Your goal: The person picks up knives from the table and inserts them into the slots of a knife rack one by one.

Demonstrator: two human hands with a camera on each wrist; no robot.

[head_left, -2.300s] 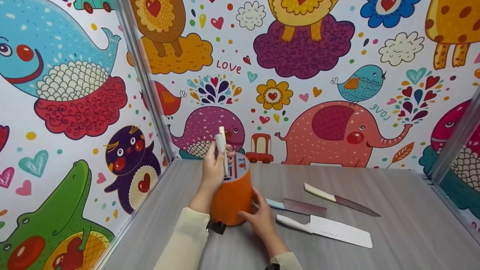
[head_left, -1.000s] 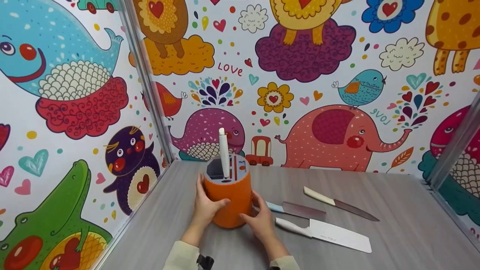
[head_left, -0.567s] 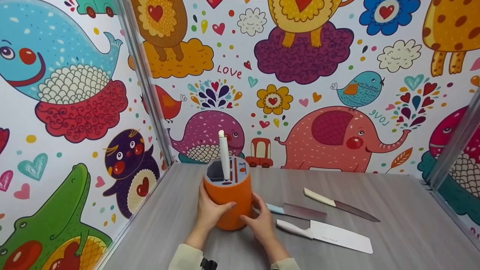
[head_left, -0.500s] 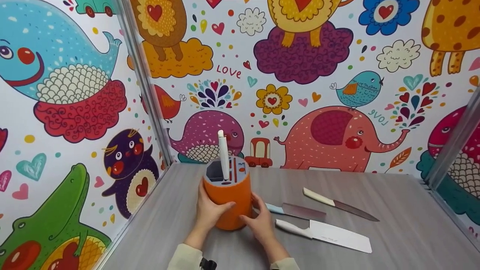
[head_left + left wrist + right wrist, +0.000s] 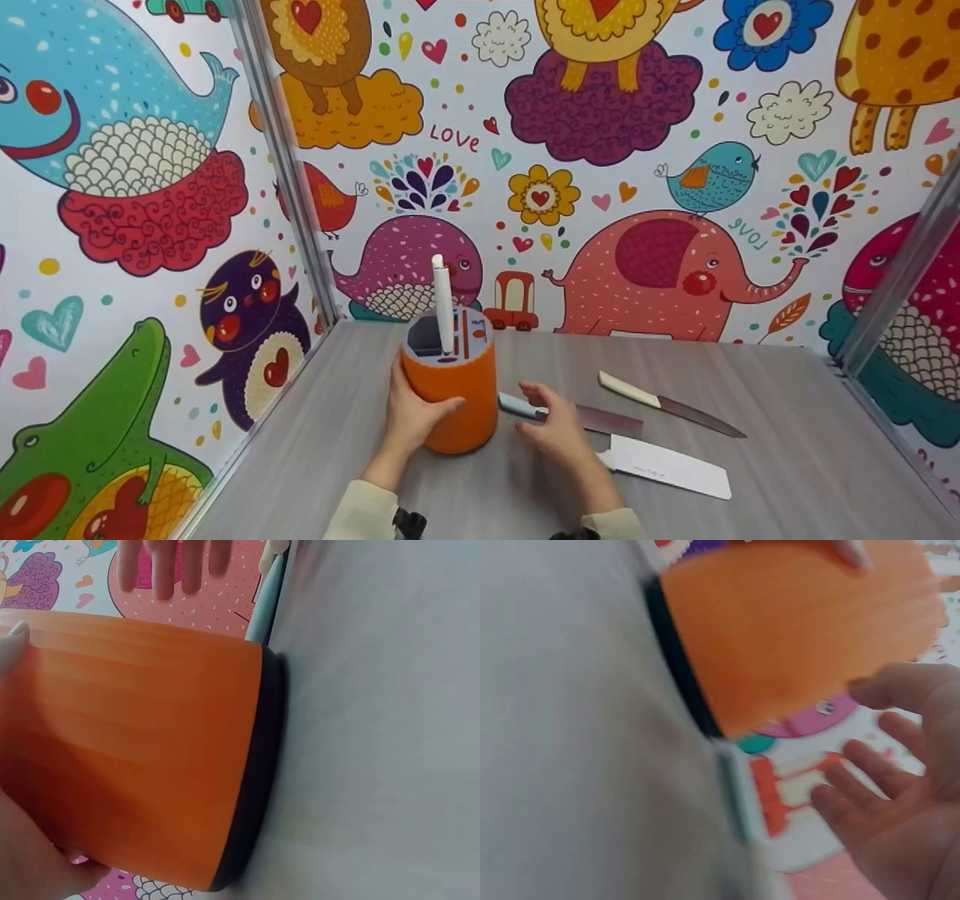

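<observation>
An orange knife block (image 5: pixel 456 401) with a grey slotted top stands upright on the table. My left hand (image 5: pixel 411 420) grips its left side, thumb across the front. A long white handle (image 5: pixel 443 307) sticks up out of the block's top. My right hand (image 5: pixel 561 435) hovers right of the block, apart from it, over a knife with a pale blue handle (image 5: pixel 517 406); its fingers are spread and hold nothing, as the right wrist view shows of the hand (image 5: pixel 900 832). Part of that knife is hidden beneath the hand.
A white cleaver (image 5: pixel 667 466) lies at front right, its handle partly hidden by the right hand. Behind it lies a knife with a cream handle (image 5: pixel 630 390) and dark blade pointing right. Patterned walls (image 5: pixel 540 90) enclose the grey table (image 5: pixel 300 465) at the back and sides.
Earlier the left hand held the white handle at the block's top; it then let go and took the block's side. The right hand has left the block and moved right over the blue-handled knife.
</observation>
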